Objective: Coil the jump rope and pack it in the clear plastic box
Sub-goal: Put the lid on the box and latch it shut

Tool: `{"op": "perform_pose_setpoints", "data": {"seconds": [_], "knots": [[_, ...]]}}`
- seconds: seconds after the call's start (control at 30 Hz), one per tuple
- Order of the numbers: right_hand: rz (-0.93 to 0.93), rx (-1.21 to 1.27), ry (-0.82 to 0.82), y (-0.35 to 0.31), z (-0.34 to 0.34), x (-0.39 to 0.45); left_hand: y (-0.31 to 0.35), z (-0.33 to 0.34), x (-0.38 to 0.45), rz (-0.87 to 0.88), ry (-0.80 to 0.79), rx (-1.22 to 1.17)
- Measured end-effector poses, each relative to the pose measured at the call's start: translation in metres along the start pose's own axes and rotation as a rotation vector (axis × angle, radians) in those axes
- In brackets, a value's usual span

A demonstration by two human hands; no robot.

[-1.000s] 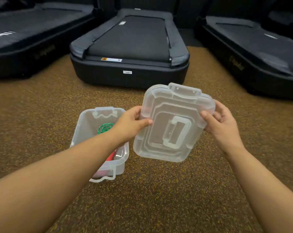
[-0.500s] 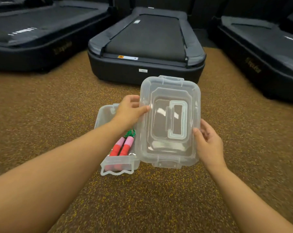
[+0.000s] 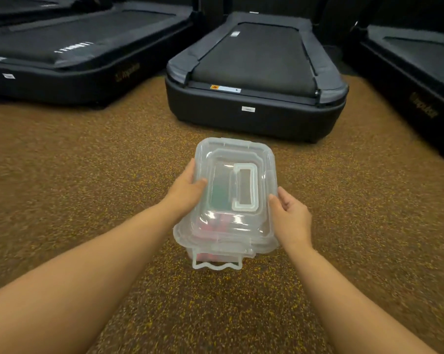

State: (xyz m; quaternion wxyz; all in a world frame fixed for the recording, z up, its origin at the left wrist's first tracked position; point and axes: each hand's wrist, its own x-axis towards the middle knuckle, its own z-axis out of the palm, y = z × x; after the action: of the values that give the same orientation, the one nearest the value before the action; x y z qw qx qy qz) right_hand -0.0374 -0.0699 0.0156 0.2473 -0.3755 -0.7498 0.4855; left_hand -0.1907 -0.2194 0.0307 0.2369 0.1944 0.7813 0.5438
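Note:
The clear plastic box [image 3: 217, 259] stands on the speckled brown floor in the middle of the view, its near latch flap hanging open. The clear lid [image 3: 237, 200], with a flat moulded handle, lies over the box top. My left hand [image 3: 187, 191] grips the lid's left edge and my right hand [image 3: 289, 213] holds its right edge. Through the lid the jump rope [image 3: 217, 222] shows dimly: red-pink handles near me, a green blur of rope farther back.
A dark treadmill deck [image 3: 254, 80] sits just beyond the box. Another treadmill [image 3: 70, 60] lies at the left and a third [image 3: 420, 72] at the right. Brown speckled floor [image 3: 75, 175] stretches around the box on all sides.
Both hands carried the lid from the right of the box leftward and down onto its top. The rope, plainly seen before, is now covered by the lid.

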Motion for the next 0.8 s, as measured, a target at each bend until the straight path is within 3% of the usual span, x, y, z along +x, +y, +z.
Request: {"op": "perform_pose_setpoints", "data": {"seconds": [0.4,0.57,0.8], "knots": [[-0.031,-0.248,-0.01,0.006,0.048,0.008,-0.044,-0.023,0.013,-0.102,0.028,0.067],[0.011,-0.206,-0.01,0.007,0.048,0.007,-0.048,-0.02,0.018,-0.132,0.018,0.098],[0.097,-0.119,-0.045,0.01,0.043,0.016,-0.044,-0.019,0.026,-0.213,0.135,0.034]]}}
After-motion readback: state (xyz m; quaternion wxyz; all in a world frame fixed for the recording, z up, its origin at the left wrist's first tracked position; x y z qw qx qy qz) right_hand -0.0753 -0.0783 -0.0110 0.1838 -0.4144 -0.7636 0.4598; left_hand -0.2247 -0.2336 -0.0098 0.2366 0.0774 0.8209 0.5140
